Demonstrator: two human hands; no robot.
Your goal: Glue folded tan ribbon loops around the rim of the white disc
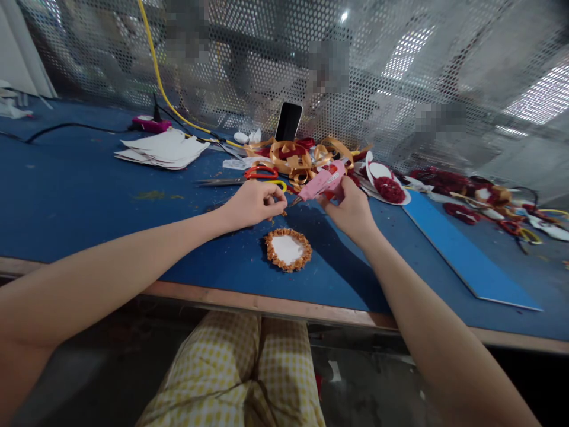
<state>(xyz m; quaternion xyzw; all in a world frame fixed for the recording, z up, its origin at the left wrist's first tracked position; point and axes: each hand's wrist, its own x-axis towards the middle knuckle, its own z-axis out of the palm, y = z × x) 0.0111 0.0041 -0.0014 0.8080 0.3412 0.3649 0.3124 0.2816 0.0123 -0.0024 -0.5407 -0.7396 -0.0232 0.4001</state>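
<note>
My right hand [351, 207] is wrapped round a pink glue gun [323, 179], its metal tip pointing down and left. Close to that tip, the fingers of my left hand [256, 203] are pinched together; whatever they hold, if anything, is too small to name. Below and between both hands, a round white disc [288, 249] edged with gathered orange-brown ribbon lies flat on the blue table [213, 261]. Scissors [240, 179] with red and yellow handles lie just behind my left hand. Behind the glue gun is a heap of golden ribbon [296, 160].
White sheets [164, 148] are stacked at the back left, beside a pink power socket [151, 123] and cables. A phone [288, 121] leans upright at the mesh screen. Dark red rosettes [389, 190] and a blue board [466, 252] lie to the right.
</note>
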